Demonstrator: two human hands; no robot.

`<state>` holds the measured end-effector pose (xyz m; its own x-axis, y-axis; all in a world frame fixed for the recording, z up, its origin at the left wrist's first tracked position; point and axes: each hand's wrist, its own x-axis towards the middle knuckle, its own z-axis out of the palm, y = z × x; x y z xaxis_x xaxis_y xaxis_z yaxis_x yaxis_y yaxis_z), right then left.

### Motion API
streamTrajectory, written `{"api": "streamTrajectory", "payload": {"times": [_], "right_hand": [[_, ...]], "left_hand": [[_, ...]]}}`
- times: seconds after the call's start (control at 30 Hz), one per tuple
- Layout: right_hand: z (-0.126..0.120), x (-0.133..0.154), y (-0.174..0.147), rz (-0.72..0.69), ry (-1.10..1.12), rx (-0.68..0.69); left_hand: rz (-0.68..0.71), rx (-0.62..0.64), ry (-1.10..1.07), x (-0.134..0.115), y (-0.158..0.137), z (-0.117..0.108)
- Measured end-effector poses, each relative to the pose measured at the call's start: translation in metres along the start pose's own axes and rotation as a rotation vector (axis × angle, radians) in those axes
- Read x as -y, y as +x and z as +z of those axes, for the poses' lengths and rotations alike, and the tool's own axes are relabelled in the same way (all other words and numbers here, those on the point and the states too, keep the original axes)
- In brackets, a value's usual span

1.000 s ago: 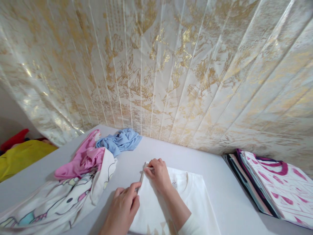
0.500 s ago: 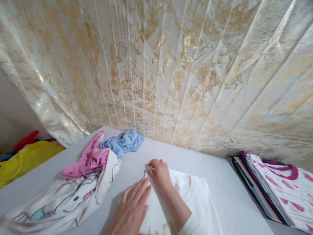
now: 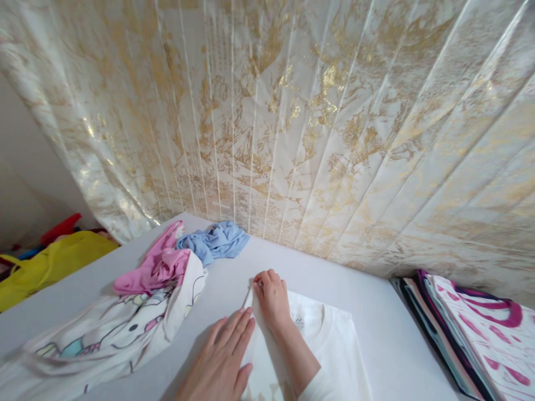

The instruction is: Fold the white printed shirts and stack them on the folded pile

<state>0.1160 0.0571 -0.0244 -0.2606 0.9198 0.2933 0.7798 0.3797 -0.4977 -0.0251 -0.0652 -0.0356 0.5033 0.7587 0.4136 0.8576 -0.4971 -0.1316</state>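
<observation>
A white T-shirt (image 3: 345, 342) lies flat on the pale table, its round neckline and small neck label showing. At its far left corner, my right hand (image 3: 272, 298) pinches the fabric between thumb and fingers. The right forearm crosses over the shirt and hides part of it. My left hand (image 3: 225, 353) rests with fingers stretched along the shirt's left edge, palm down, just nearer than the right hand. A tan print peeks out at the bottom of the frame.
Left on the table (image 3: 334, 275) lie a crumpled cartoon-print white garment (image 3: 112, 345), a pink garment (image 3: 156, 270) and a blue one (image 3: 217, 240). At right stands a folded clothes stack (image 3: 480, 328). Yellow clothing (image 3: 62, 264) sits beyond the left edge; a gold-patterned curtain (image 3: 292, 139) hangs behind.
The view has turned slightly left. My left hand has slid a little nearer along the shirt's edge, while my right hand keeps its pinch on the corner.
</observation>
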Motion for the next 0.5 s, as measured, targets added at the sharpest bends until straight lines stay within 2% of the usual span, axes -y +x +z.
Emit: {"api": "streamTrajectory", "payload": {"times": [0.1,0.23,0.33,0.4,0.5], "right_hand": [[-0.005,0.002,0.001,-0.008,0.028,-0.03],[-0.034,-0.008,-0.02,-0.01,0.029,-0.119],[-0.06,-0.035,-0.059,0.03,-0.039,-0.236],[-0.069,-0.057,-0.091,0.093,-0.201,-0.304],[-0.069,-0.083,-0.134,0.143,-0.417,-0.288]], "left_hand": [[-0.051,0.006,-0.01,-0.003,0.009,0.006],[-0.093,-0.029,-0.02,-0.004,0.033,0.021],[-0.079,-0.022,-0.052,-0.004,0.046,0.035],[-0.078,-0.028,-0.073,-0.004,0.048,0.043],[-0.068,-0.074,-0.092,-0.004,0.046,0.051]]}}
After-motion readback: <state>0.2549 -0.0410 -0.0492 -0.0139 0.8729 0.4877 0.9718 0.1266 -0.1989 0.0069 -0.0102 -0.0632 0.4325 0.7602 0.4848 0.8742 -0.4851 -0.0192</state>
